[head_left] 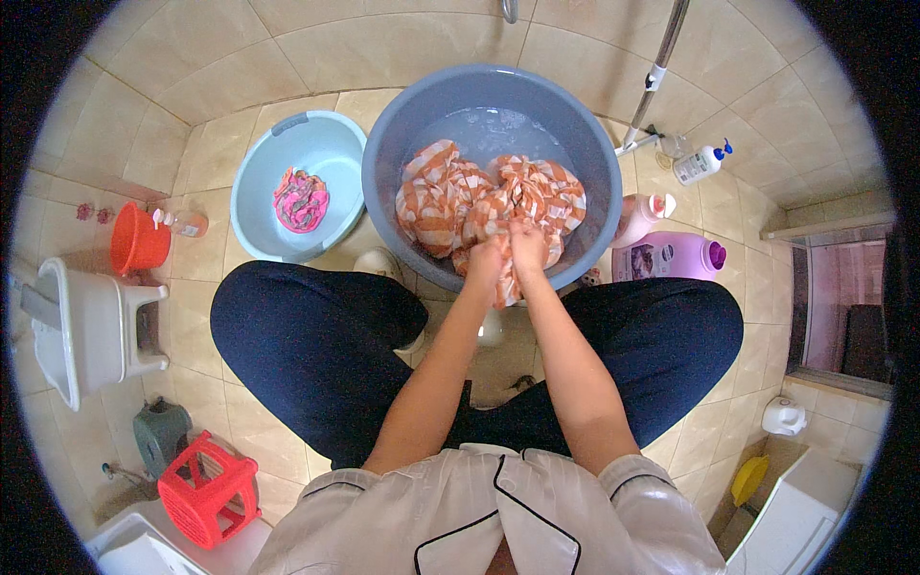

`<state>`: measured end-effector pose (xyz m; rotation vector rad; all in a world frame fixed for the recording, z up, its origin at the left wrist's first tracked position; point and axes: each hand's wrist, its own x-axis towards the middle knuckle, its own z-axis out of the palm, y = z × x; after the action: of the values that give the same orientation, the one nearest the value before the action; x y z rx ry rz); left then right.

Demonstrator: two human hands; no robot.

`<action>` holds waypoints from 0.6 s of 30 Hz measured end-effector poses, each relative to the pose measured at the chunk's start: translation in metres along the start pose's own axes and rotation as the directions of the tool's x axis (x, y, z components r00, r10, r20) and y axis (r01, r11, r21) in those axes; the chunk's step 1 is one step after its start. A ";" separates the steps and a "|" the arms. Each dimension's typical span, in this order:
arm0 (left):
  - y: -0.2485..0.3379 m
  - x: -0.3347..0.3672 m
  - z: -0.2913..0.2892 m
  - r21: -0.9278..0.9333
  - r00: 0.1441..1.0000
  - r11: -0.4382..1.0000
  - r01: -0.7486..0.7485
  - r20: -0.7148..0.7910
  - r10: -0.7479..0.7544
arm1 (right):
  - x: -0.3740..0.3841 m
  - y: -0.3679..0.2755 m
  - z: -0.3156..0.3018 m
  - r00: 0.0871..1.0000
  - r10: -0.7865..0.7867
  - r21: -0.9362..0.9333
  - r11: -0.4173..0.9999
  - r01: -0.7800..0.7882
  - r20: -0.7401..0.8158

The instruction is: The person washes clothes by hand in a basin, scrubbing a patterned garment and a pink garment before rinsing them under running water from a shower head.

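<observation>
An orange-and-white checked cloth [436, 196], wet and bunched up, lies in a large grey-blue tub [383, 105] with cloudy water at its far side. Both hands are closed on the cloth at the tub's near rim. My left hand [487, 261] grips a fold of it, and close beside it my right hand [527, 247] clutches another part. Part of the cloth hangs below the hands by the rim. The fingertips are partly hidden in the folds.
Left of the tub, a light-blue basin [251, 187] holds a pink-and-grey cloth [301, 201]. Purple [671, 257] and pink [640, 218] bottles and a white pump bottle [701, 163] stand to the right. A red bucket [140, 240], a white stool [96, 321] and a red stool [209, 491] are at the left.
</observation>
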<state>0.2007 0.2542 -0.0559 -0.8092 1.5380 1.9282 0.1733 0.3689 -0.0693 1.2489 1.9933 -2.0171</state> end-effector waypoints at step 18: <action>0.040 0.030 -0.055 -0.731 0.946 0.659 0.180 0.311 0.087 | 0.008 -0.012 -0.024 0.855 0.301 0.364 0.808 -0.464 0.422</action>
<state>0.1586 0.1940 -0.0609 -0.7687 0.4541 2.5273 0.1735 0.3957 -0.0605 1.1337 1.0304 -2.3393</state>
